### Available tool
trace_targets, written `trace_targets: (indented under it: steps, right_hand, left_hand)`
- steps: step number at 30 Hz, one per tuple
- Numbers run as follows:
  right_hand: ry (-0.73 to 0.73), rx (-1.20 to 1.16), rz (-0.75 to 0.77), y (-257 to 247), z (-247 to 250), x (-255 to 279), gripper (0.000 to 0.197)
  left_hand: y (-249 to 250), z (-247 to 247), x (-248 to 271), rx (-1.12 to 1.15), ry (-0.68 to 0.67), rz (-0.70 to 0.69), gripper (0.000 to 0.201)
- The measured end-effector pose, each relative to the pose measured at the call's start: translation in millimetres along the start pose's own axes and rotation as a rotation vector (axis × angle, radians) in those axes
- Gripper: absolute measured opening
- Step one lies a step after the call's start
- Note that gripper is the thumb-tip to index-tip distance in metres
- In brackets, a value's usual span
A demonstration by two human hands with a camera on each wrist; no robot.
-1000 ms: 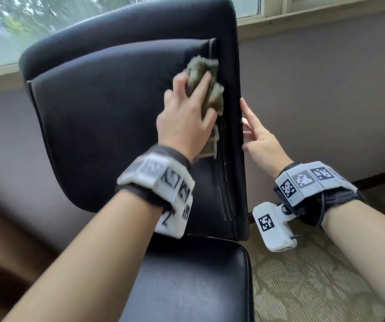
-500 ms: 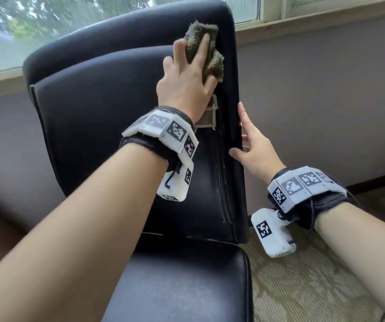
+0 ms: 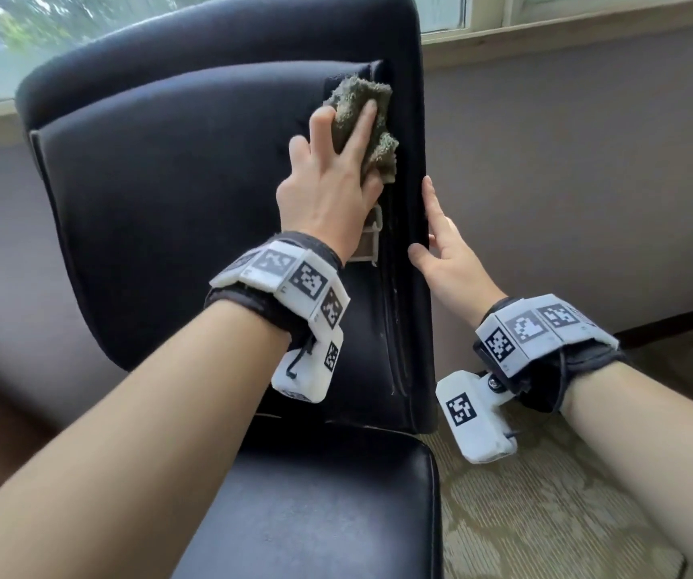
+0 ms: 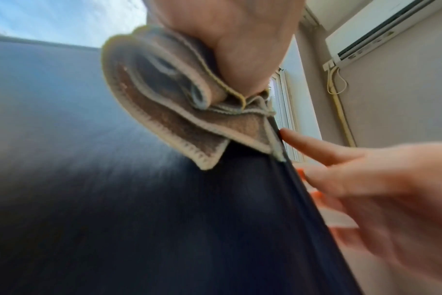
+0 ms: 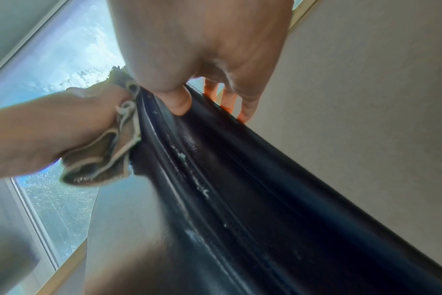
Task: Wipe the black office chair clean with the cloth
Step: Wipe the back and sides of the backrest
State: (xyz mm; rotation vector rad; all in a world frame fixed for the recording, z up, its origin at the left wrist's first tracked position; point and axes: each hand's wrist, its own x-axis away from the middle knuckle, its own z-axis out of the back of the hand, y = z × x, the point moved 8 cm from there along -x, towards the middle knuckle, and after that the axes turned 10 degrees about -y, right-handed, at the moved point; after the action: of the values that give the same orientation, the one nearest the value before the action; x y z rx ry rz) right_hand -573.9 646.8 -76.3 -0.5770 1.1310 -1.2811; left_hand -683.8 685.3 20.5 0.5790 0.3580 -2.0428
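The black office chair's backrest stands upright in front of me, with its seat below. My left hand holds a bunched grey-green cloth and presses it onto the upper right corner of the backrest's inner panel. The left wrist view shows the folded cloth tucked under my palm against the chair. My right hand grips the backrest's right edge just below. Its thumb lies on the front of that edge, and its fingers reach behind it.
A window and wooden sill run behind the chair above a grey wall. Patterned carpet lies to the right of the seat. A small pale tag hangs on the backrest under my left hand. An air conditioner is mounted high on the wall.
My left hand swept the cloth up onto the backrest's top band, then back down to the inner panel's corner. My right hand stayed on the right edge.
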Motion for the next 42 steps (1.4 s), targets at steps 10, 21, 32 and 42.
trace_targets:
  steps: [10, 21, 32, 42]
  right_hand:
    - [-0.014, -0.006, -0.045, 5, -1, 1, 0.080]
    - [-0.015, -0.108, -0.091, 4, 1, 5, 0.102]
    - [-0.075, -0.179, -0.145, 0, 7, 9, 0.100]
    - [-0.115, -0.183, -0.151, 4, 6, 3, 0.108]
  left_hand:
    - [-2, 22, -18, 0.104, 0.028, -0.032, 0.057]
    - [-7, -31, 64, 0.185, 0.045, -0.016, 0.058]
    - [-7, -18, 36, 0.273, -0.002, 0.088, 0.058]
    - [-17, -55, 81, 0.420, -0.025, 0.193, 0.066]
